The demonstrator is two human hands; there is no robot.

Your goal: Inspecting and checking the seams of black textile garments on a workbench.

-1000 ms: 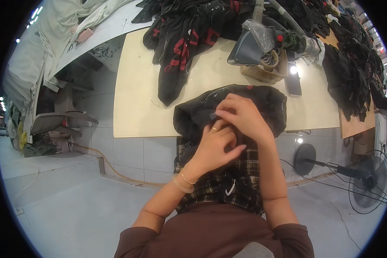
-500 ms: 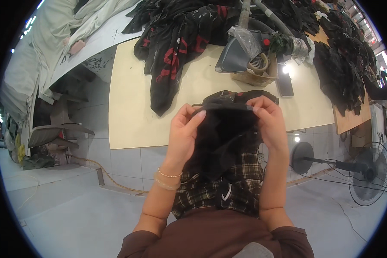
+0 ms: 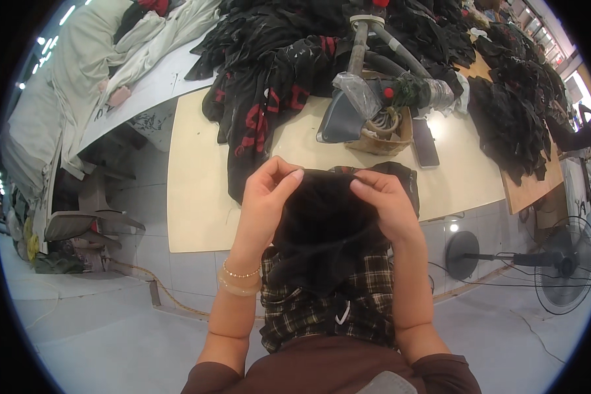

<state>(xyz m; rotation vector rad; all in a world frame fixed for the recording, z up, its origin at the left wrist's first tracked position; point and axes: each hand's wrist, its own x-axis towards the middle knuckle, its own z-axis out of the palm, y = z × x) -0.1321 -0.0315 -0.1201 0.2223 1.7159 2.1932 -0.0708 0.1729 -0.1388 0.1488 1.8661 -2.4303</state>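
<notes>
A black cloth garment piece (image 3: 331, 220) hangs between my two hands over my lap, its upper edge drawn across near the front of the table. My left hand (image 3: 268, 190) pinches one end of that edge between thumb and fingers. At the other end, my right hand (image 3: 386, 200) grips the edge in a similar pinch. The lower part of the cloth falls in soft folds onto my plaid trousers (image 3: 368, 266). Behind my right hand, another dark piece of cloth (image 3: 404, 176) lies at the table's front edge.
Black garments with red lettering (image 3: 259, 108) are heaped on the cream table (image 3: 197, 213). A grey device with plastic wrapping (image 3: 340, 119) stands beyond my hands, beside a box of coiled cord (image 3: 389, 140) and a phone (image 3: 425, 146). A fan (image 3: 565, 262) stands at right.
Both hands have shifted slightly left and closer together, still pinching the cloth's edge. The stretch of edge between them is shorter, and the cloth's folds have opened differently.
</notes>
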